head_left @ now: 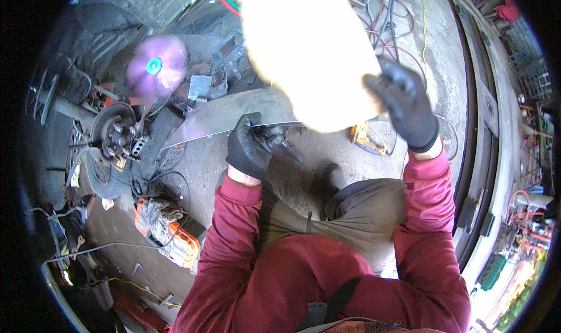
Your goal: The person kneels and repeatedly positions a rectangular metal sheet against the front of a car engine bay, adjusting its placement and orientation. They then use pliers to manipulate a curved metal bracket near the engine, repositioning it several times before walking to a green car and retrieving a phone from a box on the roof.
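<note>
My left hand [250, 149], in a black glove, is closed on the near edge of a thin, flat metal sheet [216, 115]. Something dark and pointed juts out beside its fingers, too unclear to name. My right hand [412, 108], also gloved in black, is raised at the right, its fingers bent toward a large blinding white patch [315, 52]. That glare swallows whatever its fingertips hold and covers the sheet's right end.
A wheel hub with studs [114, 131] stands at the left, near a blurred purple disc [155, 67] with a cyan centre. An orange case [184, 239] lies below it. A yellow tool [368, 137] rests on the floor ahead; cables and hoses [397, 23] trail beyond.
</note>
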`<state>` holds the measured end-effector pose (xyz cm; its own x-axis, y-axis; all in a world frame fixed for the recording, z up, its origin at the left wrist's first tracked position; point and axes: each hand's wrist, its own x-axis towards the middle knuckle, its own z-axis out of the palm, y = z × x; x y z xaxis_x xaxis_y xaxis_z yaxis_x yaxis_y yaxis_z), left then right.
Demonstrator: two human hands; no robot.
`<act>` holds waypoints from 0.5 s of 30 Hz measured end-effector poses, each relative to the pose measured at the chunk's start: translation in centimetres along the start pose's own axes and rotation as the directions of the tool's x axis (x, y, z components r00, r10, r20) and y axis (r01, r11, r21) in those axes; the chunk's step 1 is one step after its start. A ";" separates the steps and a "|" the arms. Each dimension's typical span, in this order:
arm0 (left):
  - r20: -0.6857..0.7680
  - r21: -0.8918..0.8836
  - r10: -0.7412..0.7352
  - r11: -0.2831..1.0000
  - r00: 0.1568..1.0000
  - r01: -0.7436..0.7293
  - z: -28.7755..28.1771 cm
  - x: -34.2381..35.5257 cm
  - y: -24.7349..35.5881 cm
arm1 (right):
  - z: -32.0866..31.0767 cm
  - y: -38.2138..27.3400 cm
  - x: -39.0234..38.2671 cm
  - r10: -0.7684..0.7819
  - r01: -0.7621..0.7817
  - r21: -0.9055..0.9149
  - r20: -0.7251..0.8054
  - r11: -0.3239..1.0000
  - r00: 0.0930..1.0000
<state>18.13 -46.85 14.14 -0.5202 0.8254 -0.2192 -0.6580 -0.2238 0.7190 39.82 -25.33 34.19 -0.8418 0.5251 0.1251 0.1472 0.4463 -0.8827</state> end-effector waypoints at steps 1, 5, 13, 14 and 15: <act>0.083 0.093 0.040 0.994 0.996 -0.048 -0.1 0.6 0.2 | 0.1 -0.6 -0.3 -0.023 0.013 0.067 0.151 0.998 0.988; 0.627 0.767 0.179 0.026 0.758 -0.641 -2.9 5.9 1.4 | 3.3 2.5 1.1 -0.377 0.427 -0.337 0.205 0.839 0.903; 0.319 -0.360 -0.125 0.901 0.940 0.242 -2.5 8.9 3.4 | 4.1 8.7 5.0 -0.472 0.448 -0.652 0.154 0.612 0.868; 0.219 -0.300 -0.161 0.927 0.962 0.224 -1.8 9.3 3.6 | 4.2 9.0 5.8 -0.491 0.457 -0.667 0.155 0.588 0.857; 0.176 -0.238 -0.149 0.953 0.973 0.189 -1.4 9.3 3.5 | 4.2 9.3 6.4 -0.483 0.435 -0.697 0.144 0.570 0.864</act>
<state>10.24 -40.63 13.70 -0.3119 0.9279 -0.2045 -0.8548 -0.1800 0.4867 33.65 -20.91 24.89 -0.8731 0.1337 0.4688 0.0799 0.9879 -0.1330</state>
